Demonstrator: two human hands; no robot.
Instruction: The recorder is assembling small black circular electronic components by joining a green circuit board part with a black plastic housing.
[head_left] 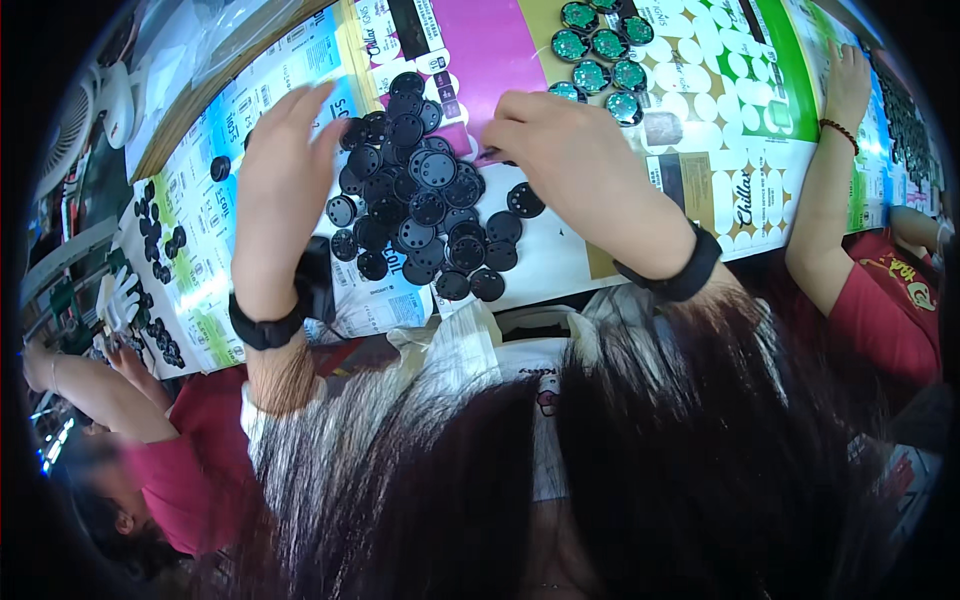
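Note:
A heap of round black plastic discs with small holes (pixel 428 207) lies on the printed sheets in front of me. My left hand (pixel 285 150) is over the left side of the heap, thumb and fingers apart, with no object visible between them. To the right of the heap, my right hand (pixel 560 135) has its fingers curled together in a pinch. Something small and dark shows at its fingertips, too little of it to name. Below that hand lies a single black disc (pixel 525 200). Both wrists wear black bands.
Several round black parts with green glittery faces (pixel 607 45) stand grouped beyond my right hand. More black pieces (pixel 160 240) are scattered at the left. A co-worker's arm (pixel 835 150) rests on the table at right; another person in red sits at left. A white fan (pixel 75 120) stands far left.

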